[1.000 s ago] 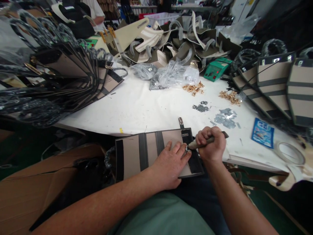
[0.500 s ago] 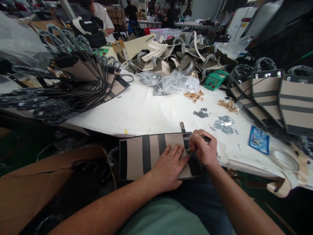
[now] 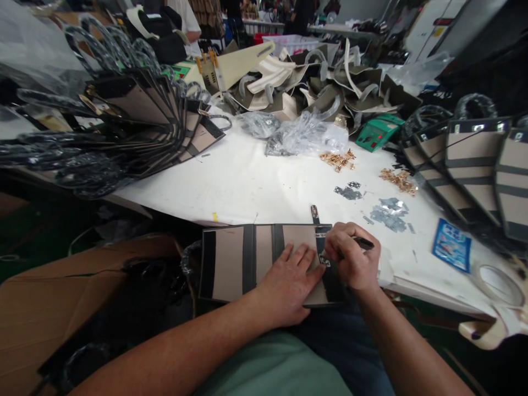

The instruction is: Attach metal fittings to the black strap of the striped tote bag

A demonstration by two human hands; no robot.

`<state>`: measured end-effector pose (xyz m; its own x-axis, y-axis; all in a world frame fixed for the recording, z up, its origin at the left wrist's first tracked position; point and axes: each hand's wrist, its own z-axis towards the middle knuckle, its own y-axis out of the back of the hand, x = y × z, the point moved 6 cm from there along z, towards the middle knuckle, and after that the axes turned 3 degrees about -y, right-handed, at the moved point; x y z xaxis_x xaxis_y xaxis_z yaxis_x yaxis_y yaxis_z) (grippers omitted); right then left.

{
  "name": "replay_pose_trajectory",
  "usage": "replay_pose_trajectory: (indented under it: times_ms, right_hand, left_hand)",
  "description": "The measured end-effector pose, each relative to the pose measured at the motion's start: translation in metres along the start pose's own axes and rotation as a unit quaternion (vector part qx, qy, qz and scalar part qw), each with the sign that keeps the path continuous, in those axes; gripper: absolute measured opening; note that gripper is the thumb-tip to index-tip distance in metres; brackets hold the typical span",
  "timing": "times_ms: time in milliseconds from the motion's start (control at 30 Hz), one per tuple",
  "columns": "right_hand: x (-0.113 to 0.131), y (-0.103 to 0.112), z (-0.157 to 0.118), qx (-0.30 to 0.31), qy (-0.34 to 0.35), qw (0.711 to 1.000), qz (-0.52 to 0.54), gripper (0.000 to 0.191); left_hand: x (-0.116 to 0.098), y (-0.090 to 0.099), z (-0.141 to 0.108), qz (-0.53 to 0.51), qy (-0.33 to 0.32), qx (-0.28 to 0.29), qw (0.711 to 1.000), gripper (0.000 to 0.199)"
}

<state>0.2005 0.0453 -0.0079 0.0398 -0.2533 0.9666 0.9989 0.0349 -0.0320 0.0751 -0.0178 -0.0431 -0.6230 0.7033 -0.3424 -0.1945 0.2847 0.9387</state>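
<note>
A beige bag panel with dark edging and dark strips lies at the table's front edge, its wrapped handle to the left. Spread flat on it, my left hand presses near the dark right-end band. My right hand is closed around a slim dark-handled tool over that band; the tool's tip is hidden by the fingers. Between the two hands a small metal plate sits on the band. A short strap with a metal fitting sticks out past the panel's far edge.
Piles of flat metal plates and gold-coloured fittings lie on the white table. Stacked bag panels stand left and right. A blue packet and tape roll are at right; an open cardboard box is below left.
My right hand has shifted slightly right, and more of the small metal plate on the band now shows. My left hand stays pressed on the panel. The whole view has tilted a little.
</note>
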Motion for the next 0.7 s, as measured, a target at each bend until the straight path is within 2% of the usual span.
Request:
replay_pose_trajectory:
  times_ms: [100, 233, 333, 400, 467, 533, 600, 667, 700]
  right_hand:
    - [0.010, -0.019, 0.003, 0.066, 0.032, 0.992, -0.100, 0.031]
    - [0.015, -0.046, 0.002, 0.155, 0.093, 0.958, -0.221, 0.025]
    - [0.014, -0.053, -0.001, 0.188, 0.123, 0.942, -0.251, 0.023]
    - [0.011, -0.050, -0.003, 0.195, 0.127, 0.938, -0.255, 0.023]
    - [0.006, -0.041, -0.003, 0.190, 0.111, 0.947, -0.236, 0.024]
    - [0.001, -0.026, 0.001, 0.158, 0.064, 0.969, -0.177, 0.027]
    - [0.001, -0.010, 0.006, 0.099, 0.000, 0.992, -0.077, 0.031]
    - [0.007, 0.001, 0.009, 0.039, -0.043, 0.998, 0.036, 0.033]
    - [0.014, 0.003, 0.009, 0.022, -0.044, 0.995, 0.082, 0.033]
  left_hand:
    - [0.001, -0.002, 0.000, -0.013, -0.004, -0.013, 1.000, 0.094]
    - [0.002, -0.006, 0.001, -0.033, -0.015, -0.041, 0.998, 0.096]
    - [0.002, -0.007, 0.001, -0.044, -0.020, -0.055, 0.997, 0.094]
    - [0.003, -0.007, 0.001, -0.044, -0.017, -0.050, 0.998, 0.095]
    - [0.003, -0.006, 0.000, -0.036, -0.010, -0.040, 0.999, 0.096]
    - [0.003, -0.004, -0.001, -0.021, -0.005, -0.033, 0.999, 0.096]
    - [0.002, -0.003, -0.002, -0.008, -0.004, -0.028, 1.000, 0.094]
    - [0.002, -0.003, -0.003, -0.001, -0.006, -0.024, 1.000, 0.093]
    - [0.002, -0.003, -0.003, 0.001, -0.007, -0.023, 1.000, 0.093]
